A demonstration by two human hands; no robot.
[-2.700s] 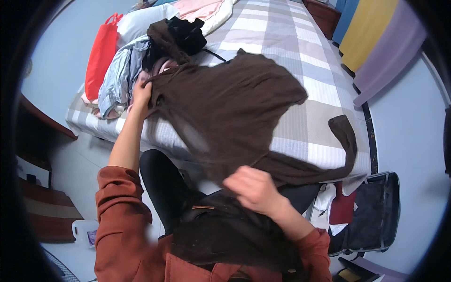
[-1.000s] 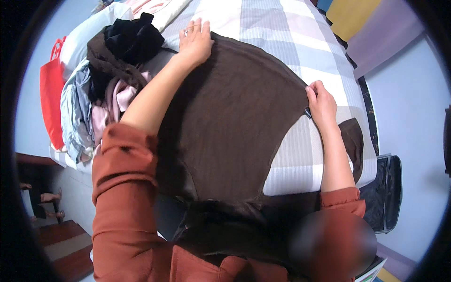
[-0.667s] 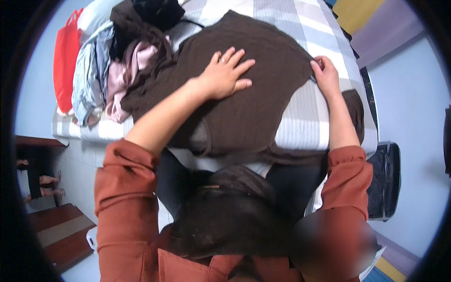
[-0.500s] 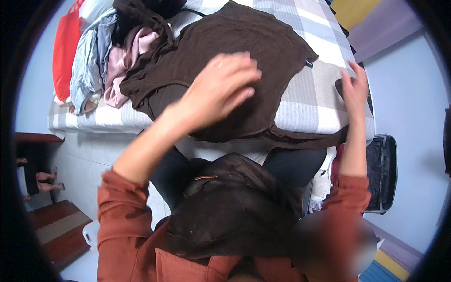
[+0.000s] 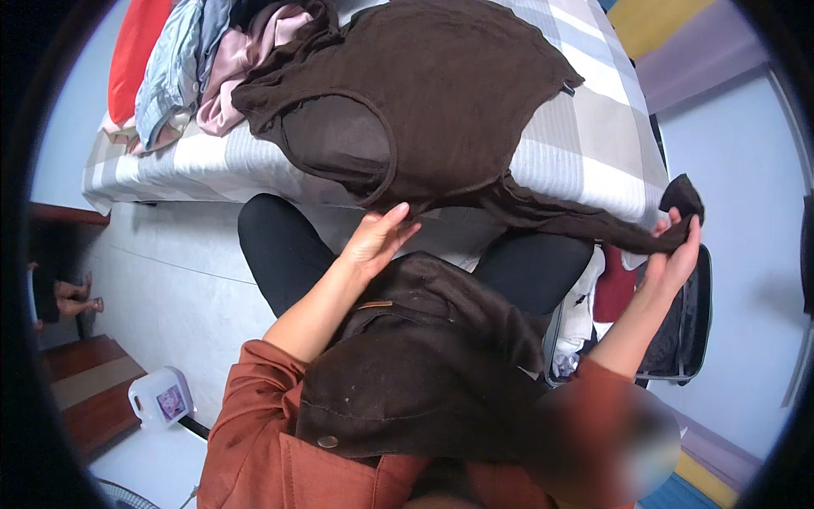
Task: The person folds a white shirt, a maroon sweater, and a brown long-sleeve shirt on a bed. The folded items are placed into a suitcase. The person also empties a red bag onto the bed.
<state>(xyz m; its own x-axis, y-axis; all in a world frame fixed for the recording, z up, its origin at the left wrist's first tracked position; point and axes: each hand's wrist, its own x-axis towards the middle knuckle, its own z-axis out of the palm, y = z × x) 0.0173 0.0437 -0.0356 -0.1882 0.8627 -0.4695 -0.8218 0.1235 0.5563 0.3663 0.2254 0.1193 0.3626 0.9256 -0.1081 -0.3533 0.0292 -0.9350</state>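
Observation:
A dark brown top (image 5: 458,93) lies spread over the near edge of the bed, its wide neck opening turned toward the left. Its long sleeve (image 5: 585,219) hangs past the bed edge and stretches to the right above my knees. My left hand (image 5: 377,242) is closed on the fabric at the near shoulder, just below the neck opening. Out at the right, my right hand (image 5: 674,254) grips the sleeve close to its end, and the loose tip of the cuff sticks up beyond the fingers. A brown cloth (image 5: 415,373) lies across my lap.
Left of the top on the checked bed (image 5: 199,165) are a pink garment (image 5: 242,64), a light blue garment (image 5: 170,81) and a red cloth (image 5: 136,59). An open suitcase (image 5: 699,314) with clothes sits at the right. A white jug (image 5: 161,399) stands at the lower left.
My left hand has come down from above the top to its near edge and taken hold. My right hand has moved down and grasped the sleeve end, lifting it off the bed.

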